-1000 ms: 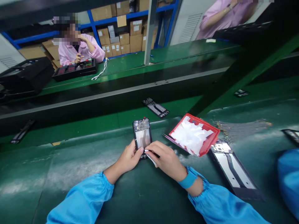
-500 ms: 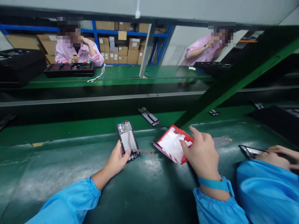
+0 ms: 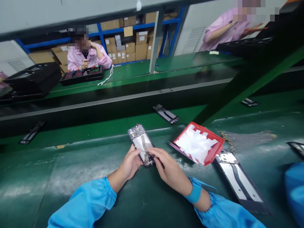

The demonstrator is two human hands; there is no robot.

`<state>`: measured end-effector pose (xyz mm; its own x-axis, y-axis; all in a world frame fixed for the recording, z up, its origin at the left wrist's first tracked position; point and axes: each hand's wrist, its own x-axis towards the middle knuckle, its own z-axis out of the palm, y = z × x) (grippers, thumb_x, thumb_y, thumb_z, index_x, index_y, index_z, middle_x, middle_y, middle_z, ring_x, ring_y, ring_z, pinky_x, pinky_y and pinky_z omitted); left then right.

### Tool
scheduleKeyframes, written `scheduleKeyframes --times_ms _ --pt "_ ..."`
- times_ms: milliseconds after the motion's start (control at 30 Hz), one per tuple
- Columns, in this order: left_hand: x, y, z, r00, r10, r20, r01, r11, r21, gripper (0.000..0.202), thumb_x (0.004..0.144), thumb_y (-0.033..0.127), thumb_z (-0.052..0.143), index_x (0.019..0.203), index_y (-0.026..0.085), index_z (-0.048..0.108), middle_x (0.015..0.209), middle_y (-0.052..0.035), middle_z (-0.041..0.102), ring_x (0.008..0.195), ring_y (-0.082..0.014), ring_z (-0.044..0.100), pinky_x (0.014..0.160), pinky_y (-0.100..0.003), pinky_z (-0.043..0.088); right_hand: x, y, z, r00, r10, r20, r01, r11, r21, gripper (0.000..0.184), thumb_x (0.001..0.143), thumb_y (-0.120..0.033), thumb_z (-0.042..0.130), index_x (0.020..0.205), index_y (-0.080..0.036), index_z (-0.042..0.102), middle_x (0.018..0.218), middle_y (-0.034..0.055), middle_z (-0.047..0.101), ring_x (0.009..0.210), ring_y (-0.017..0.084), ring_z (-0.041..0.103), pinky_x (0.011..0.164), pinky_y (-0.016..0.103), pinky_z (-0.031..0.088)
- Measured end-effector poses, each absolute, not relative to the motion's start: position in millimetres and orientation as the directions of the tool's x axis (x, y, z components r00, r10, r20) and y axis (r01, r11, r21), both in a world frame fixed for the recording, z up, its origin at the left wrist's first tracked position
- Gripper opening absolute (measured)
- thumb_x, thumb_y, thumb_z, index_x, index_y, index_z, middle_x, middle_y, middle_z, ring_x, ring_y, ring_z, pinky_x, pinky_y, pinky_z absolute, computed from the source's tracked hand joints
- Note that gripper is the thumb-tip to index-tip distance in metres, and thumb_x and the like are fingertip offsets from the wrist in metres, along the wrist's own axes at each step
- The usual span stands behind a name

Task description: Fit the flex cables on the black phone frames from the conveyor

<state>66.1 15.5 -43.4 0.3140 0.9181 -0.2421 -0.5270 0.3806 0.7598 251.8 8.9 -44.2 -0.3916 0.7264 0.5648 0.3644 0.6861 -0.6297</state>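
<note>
My left hand [image 3: 131, 162] is wrapped round the side of an opened phone [image 3: 140, 139], its thumb lying over the edge. The phone's circuit board shows at the top end, and a flat ribbon cable runs down over the pale middle. My right hand [image 3: 169, 169] has its fingers bent together at the phone's lower right end; what they pinch there is hidden. Beside that hand, to its upper right, a red tray [image 3: 219, 146] holds white cut sheets [image 3: 196, 144].
Another opened phone [image 3: 238, 177] lies right of the tray, near a bundle of thin strands [image 3: 249, 136]. More phones lie on the green strip behind, including one [image 3: 166, 114] mid-way. A green slanted beam [image 3: 249, 76] crosses the right. A co-worker's blue sleeve [image 3: 294, 190] is at right.
My right hand has moved left from the red tray to the phone's lower end. The ribbon cable that stuck out sideways no longer does. The view has shifted, showing another phone right of the tray.
</note>
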Motion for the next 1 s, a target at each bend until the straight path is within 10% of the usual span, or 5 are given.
scheduleKeyframes --times_ms 300,500,833,1000 --pt "59.7 25.0 -42.0 0.175 0.951 -0.256 -0.462 0.309 0.831 0.059 0.08 0.06 0.077 0.119 0.02 0.059 0.103 -0.0069 0.069 0.086 -0.0211 0.067 0.068 -0.031 0.06 253.9 10.3 -41.5 -0.399 0.761 0.511 0.38 0.645 -0.663 0.026 0.109 -0.015 0.04 0.11 -0.022 0.066 0.09 0.0067 0.067 0.082 0.024 0.061 0.074 0.039 0.054" --pt "46.2 31.1 -39.1 0.286 0.936 -0.206 -0.119 0.248 0.961 0.076 0.084 0.044 0.078 0.148 0.028 0.042 0.109 -0.0063 0.059 0.082 -0.0183 0.064 0.055 -0.029 0.065 258.8 12.4 -44.9 -0.29 0.771 0.567 0.54 0.621 -0.568 0.016 0.107 -0.019 0.053 0.115 -0.02 0.066 0.094 0.0072 0.069 0.083 0.025 0.06 0.076 0.041 0.051" --pt "58.2 17.8 -44.3 0.284 0.933 -0.221 -0.15 0.271 0.951 0.057 0.081 0.045 0.084 0.119 0.024 0.047 0.113 -0.0041 0.057 0.086 -0.0156 0.067 0.059 -0.027 0.067 255.1 10.2 -57.4 -0.324 0.722 0.611 0.566 0.666 -0.487 0.031 0.108 -0.017 0.056 0.139 -0.023 0.06 0.106 0.0089 0.072 0.09 0.025 0.067 0.075 0.041 0.052" --pt "60.9 17.5 -41.7 0.219 0.95 -0.222 -0.07 0.242 0.968 0.072 0.085 0.048 0.079 0.144 0.027 0.042 0.101 -0.0021 0.06 0.08 -0.0145 0.067 0.06 -0.031 0.069 252.0 7.4 -49.3 -0.344 0.696 0.63 0.615 0.674 -0.409 0.019 0.107 -0.016 0.059 0.125 -0.018 0.064 0.108 0.0102 0.073 0.096 0.026 0.067 0.08 0.042 0.052"
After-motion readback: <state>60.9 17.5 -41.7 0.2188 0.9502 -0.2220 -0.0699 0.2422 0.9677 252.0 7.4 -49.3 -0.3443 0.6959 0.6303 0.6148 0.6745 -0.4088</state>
